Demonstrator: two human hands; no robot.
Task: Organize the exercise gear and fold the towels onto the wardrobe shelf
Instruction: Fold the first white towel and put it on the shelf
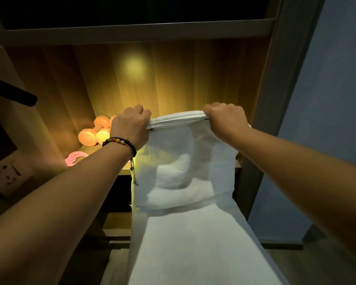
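2 hands (130, 125) (224, 118) on towel (183, 161) top edge

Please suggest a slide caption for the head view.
Both hands, left hand and right hand, grip a folded white towel before a lit wooden wardrobe shelf holding orange dumbbells.

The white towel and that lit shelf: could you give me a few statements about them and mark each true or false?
1. Both hands grip the white towel by its top edge. True: left hand, right hand.
2. The towel lies folded flat on the shelf. False: it hangs held up in front of it.
3. Dumbbells sit on the shelf to the left. True.
4. The right wrist wears the beaded bracelet. False: the left wrist does.
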